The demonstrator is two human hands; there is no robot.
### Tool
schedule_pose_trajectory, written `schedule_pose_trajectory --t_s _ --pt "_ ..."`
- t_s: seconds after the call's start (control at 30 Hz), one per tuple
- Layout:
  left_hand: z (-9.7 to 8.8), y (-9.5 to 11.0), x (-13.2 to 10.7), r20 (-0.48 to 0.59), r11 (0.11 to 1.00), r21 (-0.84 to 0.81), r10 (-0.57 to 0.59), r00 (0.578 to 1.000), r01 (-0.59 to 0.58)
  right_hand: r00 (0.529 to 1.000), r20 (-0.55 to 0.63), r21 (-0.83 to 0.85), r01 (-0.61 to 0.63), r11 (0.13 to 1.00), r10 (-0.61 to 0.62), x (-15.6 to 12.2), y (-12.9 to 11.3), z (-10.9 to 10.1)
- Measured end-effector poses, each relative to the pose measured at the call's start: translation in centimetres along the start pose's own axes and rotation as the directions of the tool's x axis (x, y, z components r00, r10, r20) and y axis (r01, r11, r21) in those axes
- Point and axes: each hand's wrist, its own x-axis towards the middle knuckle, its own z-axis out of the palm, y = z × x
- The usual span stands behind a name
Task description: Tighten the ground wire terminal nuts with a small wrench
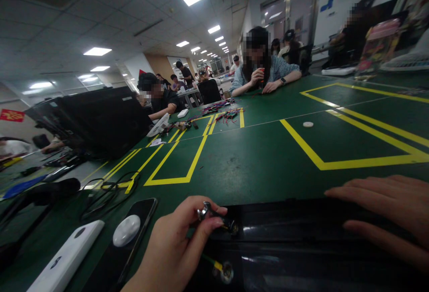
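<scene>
Head view, along the near edge of the green counter (268,149) from left to right: a coil of thin black cable (110,193) lies near the left corner, with a white plastic box (67,256) just beside a black smartphone (134,234) that has a round white puck (126,230) on it. The left hand (170,243) comes in at the bottom edge, its fingers (201,207) pinching a small chrome-and-black fitting (216,216), which sits at the fingertips and juts rightward over a glossy black sheet (301,238). Below the fitting, a small round connector with a yellow-green wire (223,270) lies on the sheet. At the right edge, the right hand (385,216) rests on the sheet, its fingers (368,189) flat and loosely spread, holding nothing. Farther along the counter, bundles of coloured wires (221,113) lie near the far end, beside a co-worker's hands (264,82).
</scene>
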Motion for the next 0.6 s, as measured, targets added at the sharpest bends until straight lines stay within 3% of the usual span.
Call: schedule_pose_trajectory --t_s 0.1,0.23,0.37,0.47,0.6 --pt "0.1 0.0 0.0 -0.025 1.0 0.017 0.016 1.0 -0.016 0.997 0.04 -0.14 0.065 0.988 -0.06 -0.3 0.3 0.2" --pt "0.1 0.1 0.2 -0.013 0.999 0.044 0.027 1.0 -0.027 0.998 -0.026 -0.141 0.06 0.988 -0.065 -0.2 -0.1 -0.3" --pt "0.2 0.3 0.6 0.01 0.999 0.049 0.008 1.0 -0.008 0.997 0.008 -0.131 0.076 0.988 -0.075 0.8 -0.9 -1.3" --pt "0.3 0.3 0.6 0.005 1.0 -0.013 -0.026 1.0 0.026 0.997 -0.008 -0.125 0.081 0.989 -0.082 1.3 -1.1 -1.4" --pt "-0.1 0.5 0.4 -0.086 0.972 -0.187 -0.159 0.984 0.141 0.998 -0.01 -0.122 0.068 0.99 -0.069 0.7 -0.6 -0.6"
